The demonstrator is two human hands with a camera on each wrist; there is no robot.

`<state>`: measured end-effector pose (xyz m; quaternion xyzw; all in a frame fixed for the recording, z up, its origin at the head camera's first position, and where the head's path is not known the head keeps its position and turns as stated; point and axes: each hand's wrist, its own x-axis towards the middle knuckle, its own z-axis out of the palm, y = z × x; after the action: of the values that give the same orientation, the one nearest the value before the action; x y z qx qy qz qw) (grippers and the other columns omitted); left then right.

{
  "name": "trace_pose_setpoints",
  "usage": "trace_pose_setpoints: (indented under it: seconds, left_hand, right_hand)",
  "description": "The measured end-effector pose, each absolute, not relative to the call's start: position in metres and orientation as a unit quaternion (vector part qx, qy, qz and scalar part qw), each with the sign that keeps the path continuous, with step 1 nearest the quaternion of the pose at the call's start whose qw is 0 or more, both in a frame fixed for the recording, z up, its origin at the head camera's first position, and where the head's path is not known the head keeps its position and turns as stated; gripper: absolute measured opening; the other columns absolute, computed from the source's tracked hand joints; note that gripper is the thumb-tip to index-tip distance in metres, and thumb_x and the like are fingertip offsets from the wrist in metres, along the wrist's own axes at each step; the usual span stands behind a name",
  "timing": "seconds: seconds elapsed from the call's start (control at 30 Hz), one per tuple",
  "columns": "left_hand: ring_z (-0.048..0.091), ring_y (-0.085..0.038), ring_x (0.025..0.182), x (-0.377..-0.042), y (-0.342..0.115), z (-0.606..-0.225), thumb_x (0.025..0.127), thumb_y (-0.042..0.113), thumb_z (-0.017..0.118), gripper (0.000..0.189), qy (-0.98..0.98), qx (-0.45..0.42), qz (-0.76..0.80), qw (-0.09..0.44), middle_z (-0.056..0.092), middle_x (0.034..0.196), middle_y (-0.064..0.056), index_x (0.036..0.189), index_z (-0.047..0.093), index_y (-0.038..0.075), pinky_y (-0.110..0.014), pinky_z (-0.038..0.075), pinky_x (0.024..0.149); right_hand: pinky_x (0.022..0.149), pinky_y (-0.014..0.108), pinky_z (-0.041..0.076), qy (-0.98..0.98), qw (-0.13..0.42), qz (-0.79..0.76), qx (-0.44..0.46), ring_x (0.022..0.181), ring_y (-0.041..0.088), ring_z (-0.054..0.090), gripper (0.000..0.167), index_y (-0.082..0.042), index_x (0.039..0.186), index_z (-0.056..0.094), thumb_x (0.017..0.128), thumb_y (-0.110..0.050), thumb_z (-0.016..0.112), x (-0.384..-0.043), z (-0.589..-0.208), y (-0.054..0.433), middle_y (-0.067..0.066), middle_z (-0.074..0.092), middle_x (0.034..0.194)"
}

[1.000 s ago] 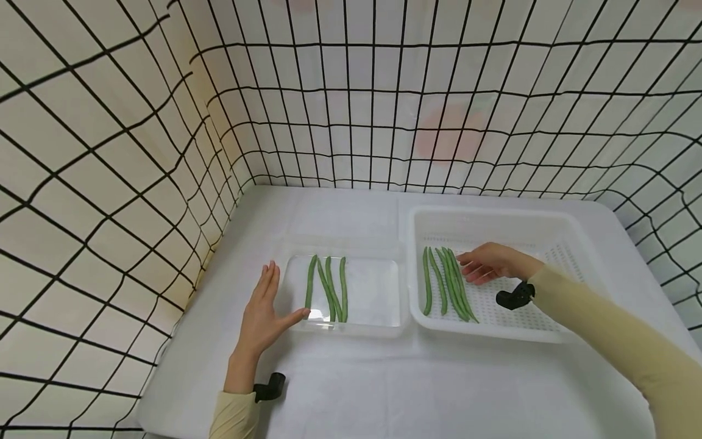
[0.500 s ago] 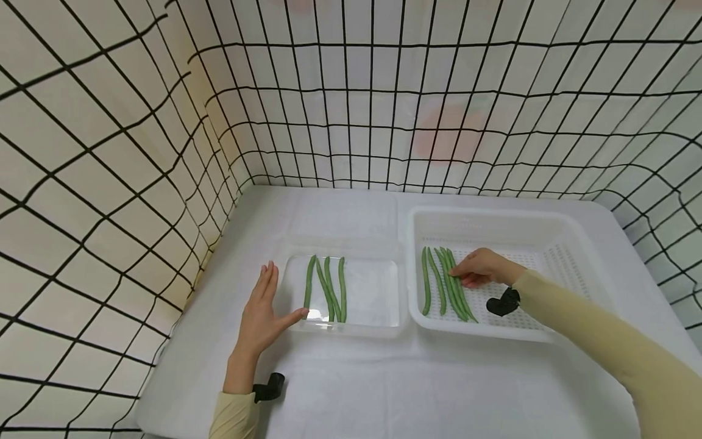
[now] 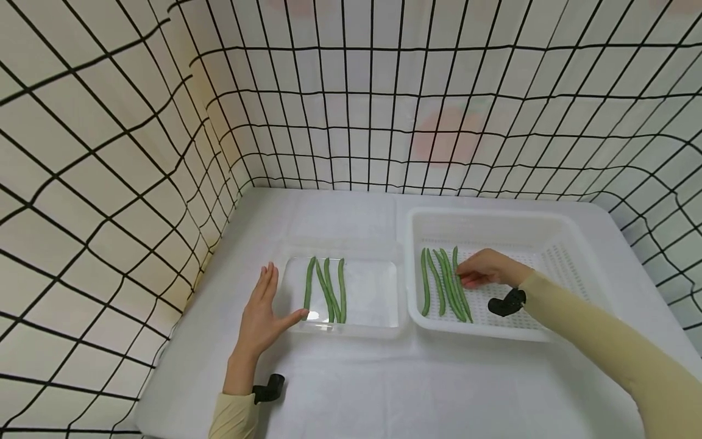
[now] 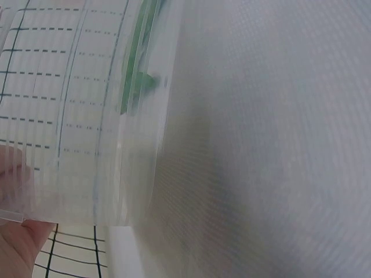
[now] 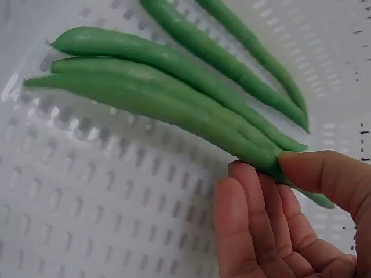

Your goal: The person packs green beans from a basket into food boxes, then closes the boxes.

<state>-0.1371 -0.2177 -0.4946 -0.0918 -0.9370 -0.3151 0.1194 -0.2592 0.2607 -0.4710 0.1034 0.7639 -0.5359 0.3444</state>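
My right hand is inside a white perforated basket. Its thumb and fingertips pinch a green bean near one end, and the far end slants away over the basket floor. Several more green beans lie side by side just left of that hand. At the left stands a clear plastic container with several green beans in it. My left hand rests along its left side, fingers straight and thumb by the near corner. In the left wrist view green shows through the container's wall.
Both containers stand side by side on a table with a white cloth. Black wire grid panels rise behind the table and at both sides. Each wrist wears a small black camera.
My right hand has come left to the row of beans and taken hold of the rightmost bean. That bean's upper end has shifted right, away from the others. The left hand has stayed put.
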Motion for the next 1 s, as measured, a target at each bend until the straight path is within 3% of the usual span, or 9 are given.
trace_pose_setpoints:
  seconds: [0.37, 0.5, 0.73, 1.0]
  left_hand:
    - [0.01, -0.024, 0.143, -0.137, -0.217, -0.495, 0.07, 0.055, 0.077, 0.112, -0.938, -0.092, -0.312, 0.117, 0.014, 0.157, -0.008, 0.151, 0.018, 0.005, -0.058, 0.024, 0.104]
    - [0.01, -0.023, 0.143, -0.137, -0.217, -0.495, 0.07, 0.054, 0.078, 0.112, -0.937, -0.095, -0.315, 0.121, 0.015, 0.157, -0.009, 0.151, 0.018, 0.004, -0.059, 0.024, 0.104]
    - [0.01, -0.023, 0.143, -0.137, -0.217, -0.495, 0.07, 0.053, 0.078, 0.112, -0.936, -0.094, -0.314, 0.124, 0.015, 0.157, -0.008, 0.151, 0.019, 0.005, -0.058, 0.024, 0.104]
    - [0.009, -0.022, 0.143, -0.138, -0.216, -0.495, 0.07, 0.054, 0.078, 0.112, -0.938, -0.093, -0.312, 0.119, 0.014, 0.157, -0.007, 0.151, 0.019, 0.004, -0.056, 0.023, 0.106]
  right_hand:
    - [0.085, 0.038, 0.051, 0.698, 0.361, -0.615, 0.064, 0.09, 0.02, 0.066, 0.025, 0.005, 0.117, 0.052, 0.098, -0.012, 0.053, -0.261, -0.429, 0.268, 0.008, 0.065, 0.096]
    - [0.085, 0.039, 0.051, 0.675, 0.367, -0.639, 0.047, 0.095, 0.025, 0.065, 0.018, 0.001, 0.111, 0.056, 0.098, -0.011, 0.054, -0.26, -0.412, 0.254, 0.011, 0.064, 0.101]
    - [0.086, 0.038, 0.05, 0.62, 0.387, -0.683, 0.006, 0.091, 0.022, 0.065, 0.012, -0.002, 0.099, 0.062, 0.098, -0.004, 0.05, -0.259, -0.391, 0.213, 0.011, 0.062, 0.098]
    - [0.083, 0.036, 0.052, 0.633, 0.393, -0.667, -0.014, 0.086, 0.021, 0.066, 0.024, 0.006, 0.119, 0.049, 0.097, -0.005, 0.052, -0.257, -0.385, 0.153, 0.01, 0.064, 0.095]
